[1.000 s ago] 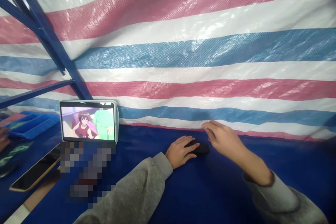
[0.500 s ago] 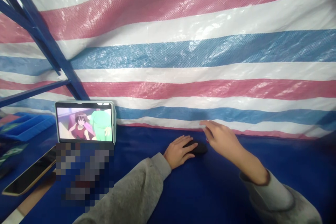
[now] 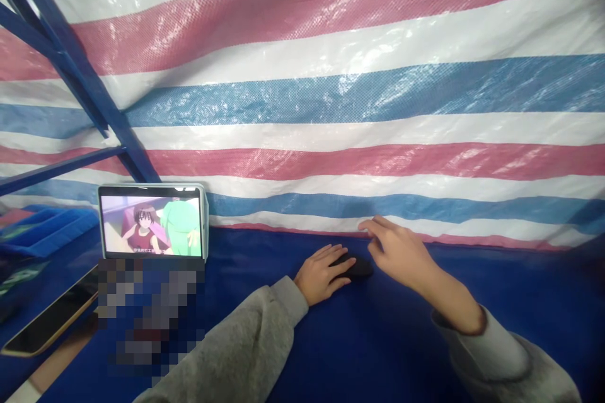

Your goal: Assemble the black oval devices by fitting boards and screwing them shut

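My left hand [image 3: 324, 274] lies palm down on a smooth, dark, rounded object that looks like a black computer mouse [image 3: 362, 267]. Its fingers reach over the mouse, and its thumb and forefinger are spread along the near side. My right hand [image 3: 394, 252] hangs in the air just right of the mouse, apart from it. The right fingers are bent and point left, with a gap between forefinger and thumb. I see nothing between them, though the palm side is hidden.
A propped tablet [image 3: 151, 223] plays a cartoon at the left. Near it lie a phone [image 3: 51, 315] and a blue tray [image 3: 51, 230]. Another person's arm [image 3: 66, 359] reaches in at the lower left, partly pixelated. Behind the blue tabletop [image 3: 359, 346] hangs a striped plastic sheet [image 3: 331, 164]; a blue metal frame [image 3: 89, 82] stands left.
My right fingers have shifted slightly, and a small red spot beside them no longer shows. My left hand stays on the mouse. The view has tilted a little.
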Demonstrator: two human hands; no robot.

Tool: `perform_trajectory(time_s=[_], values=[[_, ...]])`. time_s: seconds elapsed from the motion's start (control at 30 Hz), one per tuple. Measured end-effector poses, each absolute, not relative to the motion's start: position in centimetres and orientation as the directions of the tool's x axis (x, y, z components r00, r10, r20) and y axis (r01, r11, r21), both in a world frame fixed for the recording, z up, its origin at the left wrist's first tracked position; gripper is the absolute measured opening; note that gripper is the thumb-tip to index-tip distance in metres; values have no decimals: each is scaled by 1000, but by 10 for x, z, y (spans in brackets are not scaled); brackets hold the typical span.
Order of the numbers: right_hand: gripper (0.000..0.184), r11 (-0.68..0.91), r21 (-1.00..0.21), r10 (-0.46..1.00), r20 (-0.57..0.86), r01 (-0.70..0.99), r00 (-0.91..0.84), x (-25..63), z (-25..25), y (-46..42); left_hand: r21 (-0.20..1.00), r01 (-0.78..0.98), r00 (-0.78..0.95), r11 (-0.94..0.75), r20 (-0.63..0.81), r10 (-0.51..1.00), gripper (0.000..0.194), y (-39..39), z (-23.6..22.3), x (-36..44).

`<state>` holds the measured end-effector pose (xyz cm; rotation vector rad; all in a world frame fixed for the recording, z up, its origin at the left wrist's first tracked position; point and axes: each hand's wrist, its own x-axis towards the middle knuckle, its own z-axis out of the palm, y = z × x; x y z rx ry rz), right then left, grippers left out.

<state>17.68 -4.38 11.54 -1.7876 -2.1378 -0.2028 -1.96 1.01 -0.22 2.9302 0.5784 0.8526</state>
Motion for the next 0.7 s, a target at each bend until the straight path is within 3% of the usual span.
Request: perform_trajectory(time_s=[0.2, 0.57, 0.7], values=[[35, 182, -111, 931, 339, 977, -135, 182, 117, -43, 135, 321, 814, -938, 466, 346, 41, 8, 1, -19], [24, 200, -115, 936, 317, 973, -155, 181, 120, -46, 142, 279, 790, -950, 529, 311, 38, 11, -4, -18], [29, 178, -111, 932, 338, 978, -131, 181, 119, -45, 147, 279, 785, -949, 535, 314, 37, 10, -3, -18]])
